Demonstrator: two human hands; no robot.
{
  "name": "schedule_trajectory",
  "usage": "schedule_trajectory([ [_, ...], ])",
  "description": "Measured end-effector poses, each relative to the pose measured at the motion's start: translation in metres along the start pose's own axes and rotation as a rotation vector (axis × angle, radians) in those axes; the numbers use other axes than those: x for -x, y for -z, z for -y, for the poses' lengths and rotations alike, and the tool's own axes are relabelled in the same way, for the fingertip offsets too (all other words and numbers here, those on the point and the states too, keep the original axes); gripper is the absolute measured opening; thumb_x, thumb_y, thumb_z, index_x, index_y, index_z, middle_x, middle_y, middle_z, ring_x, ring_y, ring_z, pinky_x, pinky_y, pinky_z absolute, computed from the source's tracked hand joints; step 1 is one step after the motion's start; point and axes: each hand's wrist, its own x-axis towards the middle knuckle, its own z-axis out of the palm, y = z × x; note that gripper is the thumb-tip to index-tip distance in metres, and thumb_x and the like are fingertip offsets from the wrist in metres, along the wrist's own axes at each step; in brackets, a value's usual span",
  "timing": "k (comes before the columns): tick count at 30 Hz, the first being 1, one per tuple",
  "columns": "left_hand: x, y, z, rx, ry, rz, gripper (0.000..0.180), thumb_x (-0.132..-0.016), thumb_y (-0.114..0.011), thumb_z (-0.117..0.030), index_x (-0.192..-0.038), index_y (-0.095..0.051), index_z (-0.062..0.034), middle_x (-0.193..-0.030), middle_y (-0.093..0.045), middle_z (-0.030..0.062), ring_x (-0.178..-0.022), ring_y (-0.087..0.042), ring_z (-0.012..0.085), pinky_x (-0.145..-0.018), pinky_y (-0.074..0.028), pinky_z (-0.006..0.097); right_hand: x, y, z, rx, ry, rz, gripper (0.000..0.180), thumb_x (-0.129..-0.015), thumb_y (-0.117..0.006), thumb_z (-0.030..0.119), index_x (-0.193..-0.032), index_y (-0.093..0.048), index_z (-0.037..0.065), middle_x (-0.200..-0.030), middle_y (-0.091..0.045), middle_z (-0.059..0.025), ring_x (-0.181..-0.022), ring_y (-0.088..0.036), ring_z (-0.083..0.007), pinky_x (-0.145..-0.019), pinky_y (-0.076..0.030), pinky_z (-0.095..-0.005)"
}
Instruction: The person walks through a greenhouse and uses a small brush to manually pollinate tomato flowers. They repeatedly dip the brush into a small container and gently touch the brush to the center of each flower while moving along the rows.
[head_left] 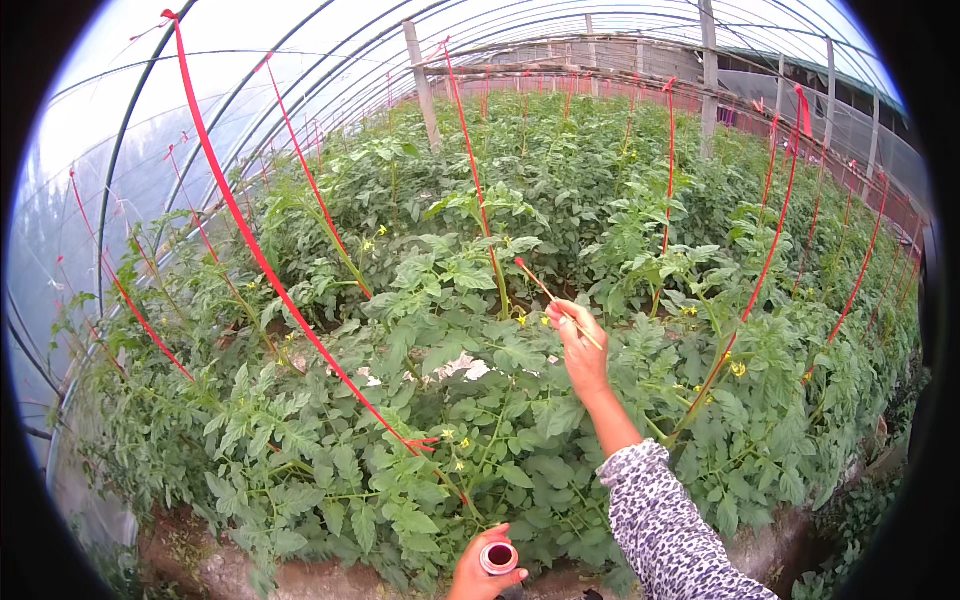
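My right hand [582, 345] reaches out over the tomato plants [440, 275], closed round a thin paintbrush [568, 315]. Its red tip points up and to the left, close to a green stem tied with red twine. In my left hand [482, 578], low in the picture, is a small open jar [498, 557] of dark red liquid, gripped between thumb and fingers. Yellow tomato flowers [525, 320] show just below the brush, and more flowers [455, 445] grow between the two hands. My right arm wears a patterned sleeve.
Red strings [262, 262] run from overhead down to the plants, one slanting across the left. Wooden posts [421, 88] and a horizontal pole [590, 72] stand farther back. Curved greenhouse hoops and plastic film [75, 190] close the left side. A low earthen edge [260, 570] lies in front.
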Motion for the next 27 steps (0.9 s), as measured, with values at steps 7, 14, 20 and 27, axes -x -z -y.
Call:
schedule_trajectory([
  [7,0.013,0.026,-0.004,0.007,-0.022,-0.128,0.068,-0.065,-0.08,-0.003,-0.126,-0.049,-0.002,-0.099,-0.057,-0.0008,-0.089,-0.055,0.0088,-0.081,-0.046,0.024,-0.06,-0.051,-0.064,0.127,0.071,-0.006,0.025,-0.09,-0.051,0.006,-0.112,-0.06,-0.003,-0.1,-0.066,-0.0104,-0.092,-0.063,-0.0155,-0.081,-0.049,-0.0263],
  [14,0.012,0.039,-0.006,-0.036,0.149,-0.149,0.069,-0.066,-0.08,-0.003,-0.127,-0.049,-0.0017,-0.101,-0.059,0.0006,-0.092,-0.055,0.0095,-0.083,-0.046,0.024,-0.068,-0.06,-0.07,0.162,0.053,-0.02,0.025,-0.09,-0.05,0.006,-0.111,-0.06,-0.003,-0.098,-0.066,-0.0087,-0.092,-0.062,-0.0135,-0.082,-0.048,-0.0255],
  [20,-0.003,0.037,0.017,-0.1,-0.049,-0.142,0.057,-0.064,-0.082,-0.003,-0.113,-0.053,-0.0034,-0.124,-0.052,0.0098,-0.105,-0.053,0.0134,-0.088,-0.044,0.028,-0.031,-0.039,-0.016,0.127,0.184,-0.104,0.022,-0.091,-0.05,0.001,-0.111,-0.059,-0.004,-0.103,-0.064,-0.0128,-0.096,-0.063,-0.019,-0.085,-0.049,-0.0298],
  [27,-0.022,-0.003,-0.003,-0.063,0.005,0.048,0.059,-0.061,-0.076,0.005,-0.116,-0.053,-0.0035,-0.116,-0.055,0.0038,-0.097,-0.052,0.0117,-0.083,-0.044,0.025,0.096,0.027,0.097,0.264,0.268,0.027,0.023,-0.089,-0.049,-0.001,-0.109,-0.057,-0.007,-0.105,-0.06,-0.0177,-0.09,-0.065,-0.024,-0.079,-0.053,-0.0325],
])
